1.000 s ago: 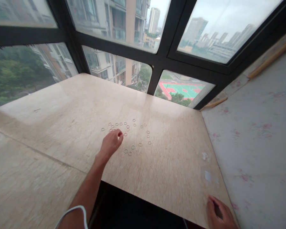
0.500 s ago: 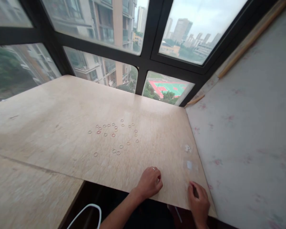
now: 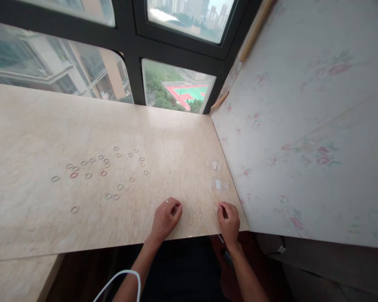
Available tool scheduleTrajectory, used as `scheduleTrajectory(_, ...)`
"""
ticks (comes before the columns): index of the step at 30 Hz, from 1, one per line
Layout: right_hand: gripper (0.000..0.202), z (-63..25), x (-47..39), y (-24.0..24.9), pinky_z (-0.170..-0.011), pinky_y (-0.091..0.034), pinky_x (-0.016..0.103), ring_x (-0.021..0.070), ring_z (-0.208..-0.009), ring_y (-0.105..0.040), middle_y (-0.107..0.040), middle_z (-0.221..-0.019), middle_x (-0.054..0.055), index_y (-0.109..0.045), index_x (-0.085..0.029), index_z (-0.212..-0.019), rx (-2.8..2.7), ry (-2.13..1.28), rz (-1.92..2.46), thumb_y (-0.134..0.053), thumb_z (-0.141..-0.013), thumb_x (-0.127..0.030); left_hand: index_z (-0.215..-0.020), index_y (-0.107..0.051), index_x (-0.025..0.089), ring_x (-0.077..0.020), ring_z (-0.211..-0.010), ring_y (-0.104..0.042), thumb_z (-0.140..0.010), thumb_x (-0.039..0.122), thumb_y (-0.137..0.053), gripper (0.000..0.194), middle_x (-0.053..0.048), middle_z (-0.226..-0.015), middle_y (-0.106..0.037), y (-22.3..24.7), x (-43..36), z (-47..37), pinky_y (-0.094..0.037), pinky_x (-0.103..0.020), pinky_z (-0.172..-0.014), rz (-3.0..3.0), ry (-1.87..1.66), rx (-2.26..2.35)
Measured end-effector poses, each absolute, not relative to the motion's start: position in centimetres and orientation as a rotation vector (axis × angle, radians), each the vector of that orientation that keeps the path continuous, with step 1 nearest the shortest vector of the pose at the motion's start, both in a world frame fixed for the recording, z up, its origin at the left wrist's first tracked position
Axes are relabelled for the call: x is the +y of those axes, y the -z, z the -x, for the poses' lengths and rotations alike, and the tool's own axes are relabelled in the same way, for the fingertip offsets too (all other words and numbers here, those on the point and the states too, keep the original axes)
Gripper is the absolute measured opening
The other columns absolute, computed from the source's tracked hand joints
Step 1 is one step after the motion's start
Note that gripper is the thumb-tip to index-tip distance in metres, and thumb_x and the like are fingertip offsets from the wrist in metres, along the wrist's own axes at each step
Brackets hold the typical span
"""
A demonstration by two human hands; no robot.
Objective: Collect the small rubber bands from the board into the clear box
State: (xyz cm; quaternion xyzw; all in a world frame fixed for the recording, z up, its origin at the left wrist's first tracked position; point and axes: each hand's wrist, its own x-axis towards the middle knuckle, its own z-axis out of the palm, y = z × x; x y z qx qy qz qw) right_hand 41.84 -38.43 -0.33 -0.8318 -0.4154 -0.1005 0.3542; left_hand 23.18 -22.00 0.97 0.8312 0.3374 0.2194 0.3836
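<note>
My left hand point(image 3: 166, 218) rests near the front edge of the stone-look counter, its fingers curled in and the thumb tip meeting them. It wears a ring. What it holds, if anything, is hidden. To its right, my right hand point(image 3: 229, 220) is closed in a pinch at the front edge, and anything in it is too small to make out. Just beyond the right hand lies a small clear plastic bag point(image 3: 218, 184) with a white label. Behind that is a small white item point(image 3: 215, 165). Many thin rings lie scattered left of my hands, among them a red ring point(image 3: 103, 173).
The pale counter point(image 3: 176, 142) runs back to dark-framed windows point(image 3: 135, 84). A flower-patterned wall point(image 3: 271, 159) bounds it on the right. A white cable point(image 3: 126, 272) loops over by my left forearm, below the counter edge.
The view has swung to the right and down, so the rings and both hands appear further left. My hands keep the same closed shapes on the counter.
</note>
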Motion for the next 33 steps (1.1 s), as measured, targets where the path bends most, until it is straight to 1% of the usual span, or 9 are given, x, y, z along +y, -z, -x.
scheduleTrajectory(6,0.017,-41.9,-38.4,0.0,-0.082,-0.046,0.038,0.0213,-0.087,-0.057,-0.065,-0.088,0.009,-0.064,-0.018,-0.091,-1.03,0.202,2.137,-0.048,-0.087,-0.022,-0.077,-0.056,0.019,-0.0138,-0.065,-0.054,-0.086,0.027,-0.049,0.014,0.0,-0.07,-0.058,-1.0,-22.0,-23.4,-0.041,-0.027,-0.062,-2.135,-0.539,0.89)
scheduleTrajectory(13,0.019,-42.8,-38.5,-2.1,-0.081,-0.05,0.036,0.0202,-0.086,-0.062,-0.068,-0.092,0.008,-0.065,-0.018,-0.091,-0.838,-0.242,2.026,-0.052,-0.084,-0.031,-0.079,-0.058,0.018,-0.0124,-0.063,-0.054,-0.087,0.03,-0.049,0.016,-0.002,-0.073,-0.06,-1.3,-21.9,-23.4,-0.043,-0.026,-0.061,-2.033,-0.604,0.934)
scheduleTrajectory(16,0.021,-42.8,-38.0,-4.0,-0.08,-0.051,0.035,0.0189,-0.084,-0.063,-0.069,-0.092,0.006,-0.065,-0.019,-0.093,-0.88,-0.343,1.96,-0.053,-0.085,-0.033,-0.079,-0.058,0.018,-0.0122,-0.061,-0.054,-0.086,0.032,-0.05,0.018,-0.002,-0.072,-0.061,-1.3,-21.9,-23.4,-0.044,-0.026,-0.06,-1.997,-0.64,0.962)
scheduleTrajectory(19,0.019,-42.6,-37.4,-6.9,-0.083,-0.051,0.035,0.0178,-0.086,-0.063,-0.068,-0.093,0.005,-0.066,-0.02,-0.096,-0.953,-0.344,1.882,-0.056,-0.085,-0.033,-0.079,-0.059,0.018,-0.0118,-0.061,-0.054,-0.087,0.033,-0.049,0.02,-0.002,-0.072,-0.061,-1.4,-22.0,-23.5,-0.044,-0.026,-0.06,-1.98,-0.654,0.97)
scheduleTrajectory(22,0.018,-42.8,-37.3,-10.8,-0.083,-0.051,0.034,0.0169,-0.087,-0.064,-0.069,-0.093,0.004,-0.066,-0.02,-0.097,-0.87,-0.317,1.768,-0.061,-0.084,-0.031,-0.08,-0.058,0.018,-0.0127,-0.064,-0.055,-0.088,0.032,-0.048,0.019,-0.003,-0.075,-0.061,-1.4,-22.4,-23.3,-0.044,-0.027,-0.063,-2.041,-0.637,0.943)
scheduleTrajectory(25,0.017,-43.3,-37.6,-15.2,-0.076,-0.052,0.031,0.0157,-0.082,-0.064,-0.069,-0.089,0.003,-0.068,-0.018,-0.096,-0.743,-0.213,1.615,-0.067,-0.081,-0.026,-0.08,-0.057,0.018,-0.0138,-0.067,-0.056,-0.089,0.03,-0.047,0.018,-0.003,-0.076,-0.061,-1.7,-23.2,-22.3,-0.045,-0.028,-0.065,-2.107,-0.634,0.921)
scheduleTrajectory(27,0.016,-43.6,-37.7,-18.5,-0.071,-0.052,0.03,0.0146,-0.077,-0.064,-0.069,-0.086,0.003,-0.068,-0.018,-0.095,-0.713,-0.09,1.494,-0.069,-0.079,-0.021,-0.08,-0.057,0.019,-0.0138,-0.063,-0.054,-0.089,0.03,-0.046,0.018,-0.002,-0.072,-0.059,-2.2,-24.0,-21.4,-0.045,-0.028,-0.063,-2.149,-0.626,0.921)
scheduleTrajectory(31,0.013,-43.3,-37.5,-24.8,-0.062,-0.049,0.031,0.0143,-0.066,-0.061,-0.067,-0.077,0.003,-0.07,-0.016,-0.087,-0.759,0.183,1.228,-0.068,-0.075,-0.012,-0.078,-0.057,0.022,-0.0153,-0.063,-0.055,-0.089,0.028,-0.046,0.017,-0.004,-0.074,-0.061,-5.3,-26.6,-19.4,-0.047,-0.031,-0.062,-2.194,-0.583,0.873)
scheduleTrajectory(33,0.012,-43.3,-38.0,-27.1,-0.065,-0.05,0.036,0.0159,-0.066,-0.06,-0.065,-0.076,0.002,-0.069,-0.017,-0.086,-0.823,0.278,1.166,-0.07,-0.073,-0.017,-0.08,-0.06,0.024,-0.0158,-0.064,-0.057,-0.088,0.026,-0.049,0.014,-0.005,-0.075,-0.063,-7.6,-28.5,-18.2,-0.049,-0.031,-0.06,-2.171,-0.564,0.798)
